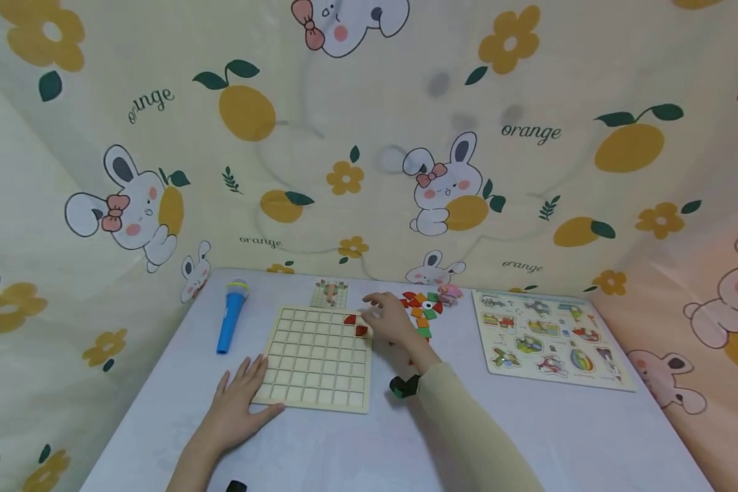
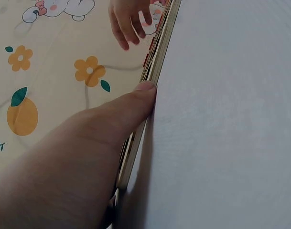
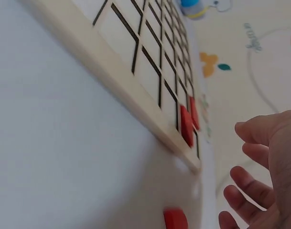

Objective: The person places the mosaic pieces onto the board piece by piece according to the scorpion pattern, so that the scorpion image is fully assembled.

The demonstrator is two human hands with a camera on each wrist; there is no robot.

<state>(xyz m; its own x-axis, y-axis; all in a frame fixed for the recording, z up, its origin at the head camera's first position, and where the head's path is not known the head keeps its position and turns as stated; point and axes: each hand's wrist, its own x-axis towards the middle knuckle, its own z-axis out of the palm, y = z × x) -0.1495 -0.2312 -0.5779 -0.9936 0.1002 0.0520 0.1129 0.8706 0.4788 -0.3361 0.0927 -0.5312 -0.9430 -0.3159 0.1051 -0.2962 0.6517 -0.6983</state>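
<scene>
A square wooden grid board (image 1: 320, 362) lies on the white table. Two red quarter-round pieces (image 1: 361, 331) sit in cells near its far right corner. My left hand (image 1: 236, 413) rests at the board's near left corner, fingers spread; in the left wrist view its thumb (image 2: 131, 107) touches the board's edge. Above the far right corner hovers my right hand (image 1: 390, 321), fingers loosely bent, and the right wrist view shows nothing between them. Several coloured pieces (image 1: 419, 314) in red, orange, green and white lie just right of that hand. Part of this pile is hidden by the right arm.
Behind the board lies a small picture card (image 1: 330, 292). A blue toy microphone (image 1: 230, 318) is at the left. A picture puzzle board (image 1: 547, 338) lies at the right, and a small pink toy (image 1: 449, 294) stands beside the pieces. A patterned curtain (image 1: 357, 137) closes off the back.
</scene>
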